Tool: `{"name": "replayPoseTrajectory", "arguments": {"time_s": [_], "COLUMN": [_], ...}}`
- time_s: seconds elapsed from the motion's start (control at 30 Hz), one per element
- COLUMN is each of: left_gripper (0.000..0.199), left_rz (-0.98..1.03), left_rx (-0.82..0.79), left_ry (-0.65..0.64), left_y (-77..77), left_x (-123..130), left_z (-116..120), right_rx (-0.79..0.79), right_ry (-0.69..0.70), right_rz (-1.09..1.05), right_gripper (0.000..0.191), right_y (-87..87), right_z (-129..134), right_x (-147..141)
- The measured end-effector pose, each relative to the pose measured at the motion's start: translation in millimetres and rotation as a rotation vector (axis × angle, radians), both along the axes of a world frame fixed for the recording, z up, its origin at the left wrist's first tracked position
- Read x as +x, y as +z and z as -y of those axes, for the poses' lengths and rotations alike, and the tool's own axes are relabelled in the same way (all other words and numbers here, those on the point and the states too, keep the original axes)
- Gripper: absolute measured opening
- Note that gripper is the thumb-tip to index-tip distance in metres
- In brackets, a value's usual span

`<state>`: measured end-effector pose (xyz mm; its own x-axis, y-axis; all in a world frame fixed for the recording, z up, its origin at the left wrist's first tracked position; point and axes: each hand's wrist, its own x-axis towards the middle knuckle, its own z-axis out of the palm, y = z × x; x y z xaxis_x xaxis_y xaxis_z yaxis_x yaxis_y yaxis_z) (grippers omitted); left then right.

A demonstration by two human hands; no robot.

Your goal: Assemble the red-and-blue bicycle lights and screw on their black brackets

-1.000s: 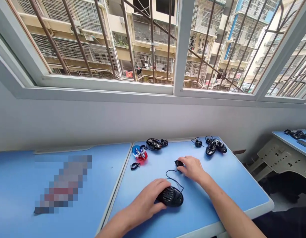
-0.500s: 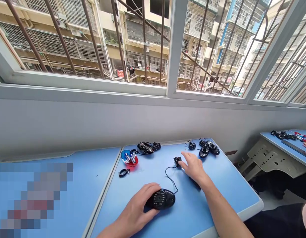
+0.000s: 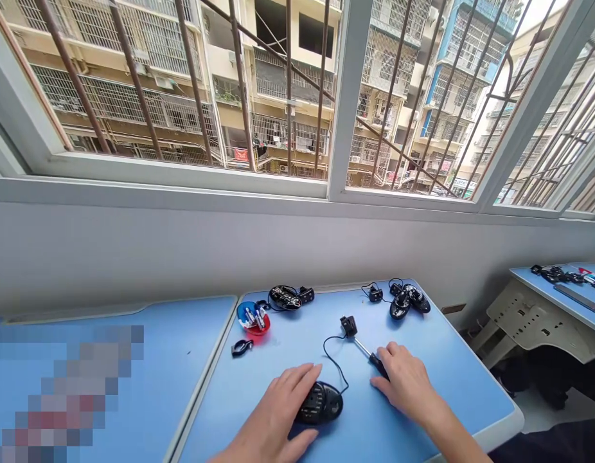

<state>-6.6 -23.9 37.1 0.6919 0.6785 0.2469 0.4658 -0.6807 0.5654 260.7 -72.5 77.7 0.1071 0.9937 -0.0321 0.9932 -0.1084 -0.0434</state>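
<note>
My left hand (image 3: 288,411) wraps round the left side of a black oval device (image 3: 326,404) on the blue table (image 3: 288,347). A thin black cable runs from that device to a small black block (image 3: 348,326). My right hand (image 3: 406,379) is closed on the black handle of a screwdriver (image 3: 364,348), which lies on the table with its metal shaft pointing at the block. The tip of the shaft is close to the block; whether they touch is unclear.
Behind are a blue and red dish (image 3: 254,319) holding small parts, a black ring clip (image 3: 241,348), another black device (image 3: 284,298) and more black devices (image 3: 408,300) at the back right. A second table (image 3: 579,299) stands at the right, with a person's hand at its edge.
My right hand has moved from the small block back to the screwdriver handle, uncovering the block and shaft. My left hand stays on the black device. The camera view has shifted slightly.
</note>
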Motion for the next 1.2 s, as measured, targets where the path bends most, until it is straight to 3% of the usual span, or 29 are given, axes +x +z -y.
{"name": "replayPoseTrajectory", "arguments": {"time_s": [0.1,0.2,0.33,0.43,0.57,0.67,0.77,0.87,1.03,1.2], "left_gripper": [0.089,0.089,0.071,0.059,0.063,0.066,0.066,0.063,0.062,0.057], "left_rz": [-0.054,-0.105,-0.181,-0.220,-0.214,-0.160,-0.101,-0.049,-0.016,-0.028], "left_rx": [0.002,0.004,0.008,0.007,0.048,0.032,-0.005,-0.016,0.076,0.215], "left_ry": [-0.034,-0.102,-0.205,-0.165,0.006,0.101,0.150,0.157,0.129,0.101], "left_y": [13.0,25.4,40.1,42.5,29.9,19.3,14.6,11.7,-2.0,-11.5], "left_x": [-1,3,15,25,36,38,35,31,30,24], "left_z": [-1,-4,-9,-10,-15,-23,-31,-35,-32,-25], "right_rx": [0.016,0.144,0.353,0.483,0.633,0.670,0.617,0.685,0.888,0.802], "right_ry": [-0.044,-0.046,-0.108,-0.182,-0.117,-0.028,0.067,0.173,0.308,0.265], "right_rz": [-0.033,-0.171,-0.676,-1.050,-1.259,-1.325,-1.313,-1.198,-1.073,-1.090], "right_gripper": [0.005,0.011,0.012,0.026,0.036,0.038,0.034,0.026,0.013,0.011], "right_y": [-6.3,-18.5,-30.0,-19.5,17.4,41.9,50.3,43.3,17.5,7.6], "right_z": [11,18,15,8,-8,-24,-39,-48,-52,-49], "right_x": [10,27,48,52,34,10,-13,-31,-40,-29]}}
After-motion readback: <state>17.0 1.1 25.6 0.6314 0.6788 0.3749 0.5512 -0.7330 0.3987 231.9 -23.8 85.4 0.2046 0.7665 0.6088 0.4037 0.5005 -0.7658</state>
